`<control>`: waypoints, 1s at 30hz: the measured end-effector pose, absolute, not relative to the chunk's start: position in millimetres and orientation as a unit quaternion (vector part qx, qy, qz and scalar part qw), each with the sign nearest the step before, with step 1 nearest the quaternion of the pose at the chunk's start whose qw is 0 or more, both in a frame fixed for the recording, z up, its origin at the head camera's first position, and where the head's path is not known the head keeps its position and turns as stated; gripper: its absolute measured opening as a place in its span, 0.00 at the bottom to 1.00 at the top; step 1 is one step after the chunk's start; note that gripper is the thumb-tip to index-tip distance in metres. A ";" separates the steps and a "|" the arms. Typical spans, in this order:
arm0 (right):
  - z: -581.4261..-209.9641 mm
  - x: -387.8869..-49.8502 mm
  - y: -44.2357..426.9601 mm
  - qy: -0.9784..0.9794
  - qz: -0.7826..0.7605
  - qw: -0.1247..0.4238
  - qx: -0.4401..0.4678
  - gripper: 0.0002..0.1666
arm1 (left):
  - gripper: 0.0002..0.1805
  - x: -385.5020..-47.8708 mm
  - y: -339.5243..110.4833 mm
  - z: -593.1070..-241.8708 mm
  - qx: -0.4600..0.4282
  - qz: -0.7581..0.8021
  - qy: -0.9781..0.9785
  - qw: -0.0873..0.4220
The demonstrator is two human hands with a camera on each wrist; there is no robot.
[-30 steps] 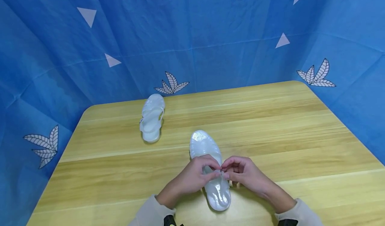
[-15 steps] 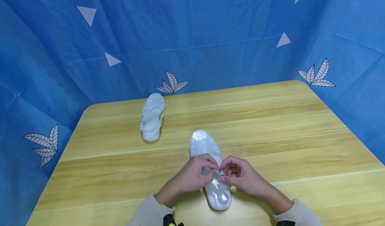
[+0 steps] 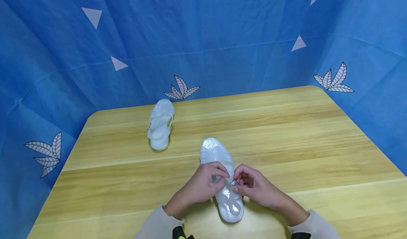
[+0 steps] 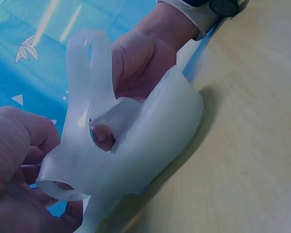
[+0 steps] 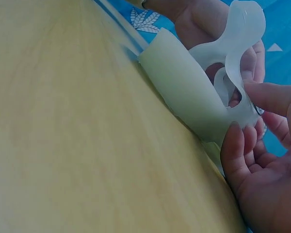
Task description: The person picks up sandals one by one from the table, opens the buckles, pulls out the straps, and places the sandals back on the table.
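A translucent white jelly sandal (image 3: 216, 154) lies on the table, toe pointing away, its heel end nearest the person. My left hand (image 3: 206, 182) is at the sandal's left side, fingers bent, with the strap (image 4: 77, 107) between fingertips and thumb. From the right, my right hand (image 3: 255, 186) pinches a small metal buckle (image 3: 234, 183) on the strap with index finger and thumb. In the right wrist view the buckle is mostly hidden behind the strap and fingers. A matching second sandal (image 3: 160, 124) stands farther back on the left.
Everything rests on a light wood-grain table (image 3: 302, 136) with rounded far corners. Behind it hangs a blue curtain (image 3: 203, 30) printed with white triangles and leaves, which also runs along both sides. Dark bands show at both sleeve cuffs.
The left fingertips have drawn slightly left, away from the buckle. The right hand has shifted a little left, and the buckle's metal frame is now more visible. Both sandals have stayed in place.
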State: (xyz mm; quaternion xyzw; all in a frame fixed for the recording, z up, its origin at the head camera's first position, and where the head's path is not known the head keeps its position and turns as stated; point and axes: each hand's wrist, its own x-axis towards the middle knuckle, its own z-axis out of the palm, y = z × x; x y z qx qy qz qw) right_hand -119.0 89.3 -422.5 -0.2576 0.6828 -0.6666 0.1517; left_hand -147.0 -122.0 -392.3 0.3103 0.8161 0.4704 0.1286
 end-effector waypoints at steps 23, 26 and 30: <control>-422.8 -121.8 97.5 0.670 -0.667 0.197 -0.260 0.16 | 0.09 -151.4 -128.8 -389.5 0.319 0.465 0.819 0.107; -420.4 -121.6 97.1 0.687 -0.654 0.190 -0.253 0.19 | 0.12 -152.5 -130.7 -385.3 0.303 0.479 0.817 0.100; -413.7 -115.5 98.2 0.738 -0.612 0.178 -0.222 0.23 | 0.14 -158.0 -142.6 -378.8 0.239 0.492 0.834 0.068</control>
